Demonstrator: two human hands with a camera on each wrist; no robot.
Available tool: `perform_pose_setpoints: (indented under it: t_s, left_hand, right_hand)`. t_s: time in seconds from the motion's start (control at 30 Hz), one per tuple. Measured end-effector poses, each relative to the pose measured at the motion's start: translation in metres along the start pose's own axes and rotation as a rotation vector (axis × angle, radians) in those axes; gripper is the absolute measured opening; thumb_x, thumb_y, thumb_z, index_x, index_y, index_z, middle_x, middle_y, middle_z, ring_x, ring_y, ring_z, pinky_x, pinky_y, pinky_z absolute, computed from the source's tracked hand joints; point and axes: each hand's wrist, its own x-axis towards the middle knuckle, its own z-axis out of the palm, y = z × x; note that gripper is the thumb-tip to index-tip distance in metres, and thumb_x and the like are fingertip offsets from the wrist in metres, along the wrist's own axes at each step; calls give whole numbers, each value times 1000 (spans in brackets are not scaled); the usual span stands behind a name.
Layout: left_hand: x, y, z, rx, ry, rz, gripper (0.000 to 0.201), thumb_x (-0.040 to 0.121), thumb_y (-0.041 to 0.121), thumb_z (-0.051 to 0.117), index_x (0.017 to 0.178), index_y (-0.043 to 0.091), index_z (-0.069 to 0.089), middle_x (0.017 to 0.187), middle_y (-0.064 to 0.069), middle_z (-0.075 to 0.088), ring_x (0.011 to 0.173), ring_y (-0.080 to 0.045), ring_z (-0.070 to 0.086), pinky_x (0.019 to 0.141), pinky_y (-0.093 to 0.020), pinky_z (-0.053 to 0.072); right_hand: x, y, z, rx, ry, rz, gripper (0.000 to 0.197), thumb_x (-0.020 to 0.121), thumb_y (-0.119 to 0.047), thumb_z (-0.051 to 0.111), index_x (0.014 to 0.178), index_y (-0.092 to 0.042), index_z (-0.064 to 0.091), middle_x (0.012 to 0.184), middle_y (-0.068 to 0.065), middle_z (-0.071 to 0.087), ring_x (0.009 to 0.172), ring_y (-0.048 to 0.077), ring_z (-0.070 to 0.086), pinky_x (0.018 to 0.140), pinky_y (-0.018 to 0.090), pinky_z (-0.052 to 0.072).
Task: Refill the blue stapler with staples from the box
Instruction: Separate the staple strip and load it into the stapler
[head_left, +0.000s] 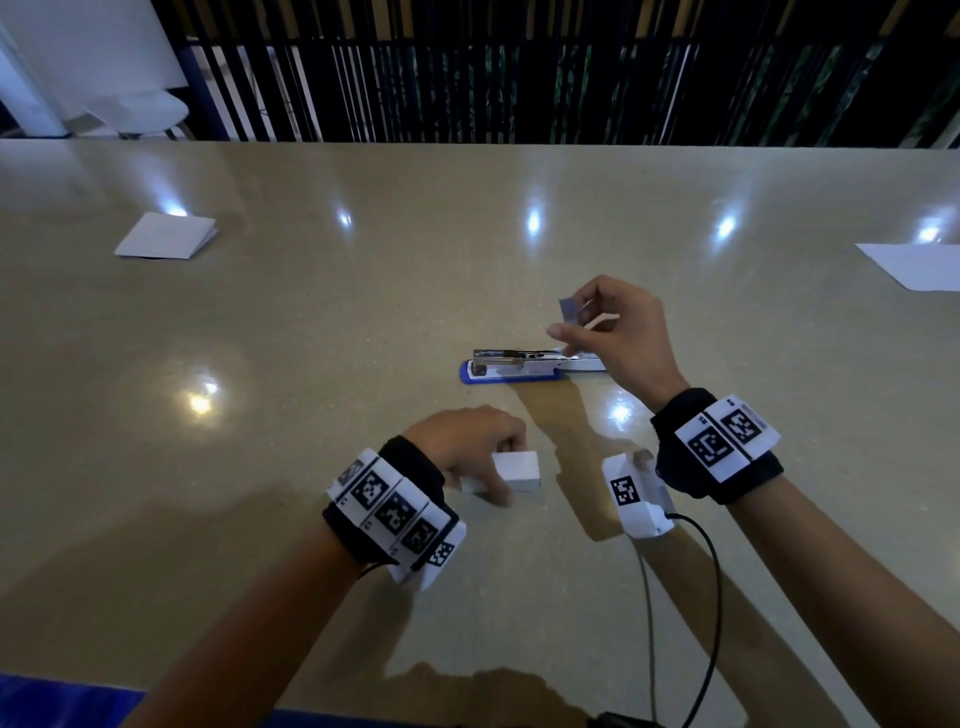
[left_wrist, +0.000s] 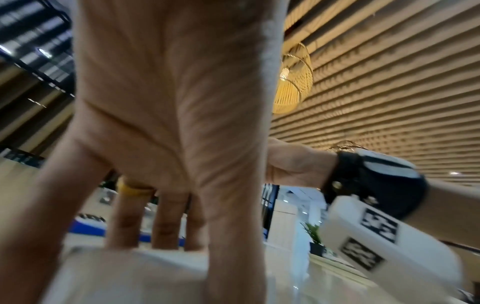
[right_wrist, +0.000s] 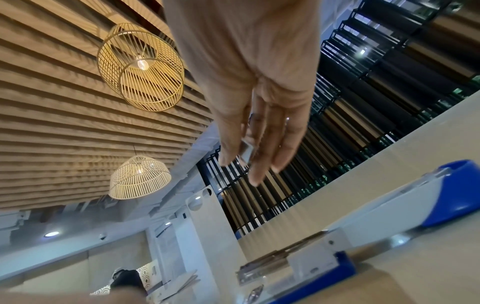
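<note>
Nearest in, the left hand (head_left: 467, 447) curls over the small white cardboard staple box (head_left: 514, 470) on the glossy beige table (head_left: 311, 322), fingers gripping its sides. Just beyond, the right hand (head_left: 618, 332) hovers, pinching a short grey strip of staples (head_left: 568, 312) above the blue stapler (head_left: 524, 366), which lies flipped open. Farther off, white paper sheets (head_left: 166, 236) flank a wide bare tabletop; dark vertical slats (head_left: 519, 67) behind.

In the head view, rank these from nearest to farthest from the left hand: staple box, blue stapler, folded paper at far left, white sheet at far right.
1. staple box: under the left hand, held by its fingers.
2. blue stapler: lying open just beyond, toward the right.
3. folded paper: far left.
4. white sheet: far right edge.
</note>
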Motion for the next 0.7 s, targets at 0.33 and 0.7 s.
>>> perform_pose_setpoints:
  t_s: [0.33, 0.7]
  left_hand:
    - [2, -20, -40, -83, 399, -106, 41, 84, 43, 67, 113, 15, 58, 114, -1, 58, 100, -19, 56, 79, -32, 44]
    - [34, -55, -33, -37, 317, -373, 71, 79, 46, 71, 136, 10, 45, 140, -8, 40, 129, -27, 40, 104, -42, 41]
  right_hand:
    - [9, 21, -2, -188, -113, 64, 15, 80, -4, 72, 71, -7, 60, 79, 8, 63, 59, 17, 62, 56, 21, 53]
    - [40, 22, 36, -575, -416, -44, 28, 73, -7, 77, 100, -5, 70, 84, 2, 62, 75, 16, 58, 82, 37, 55]
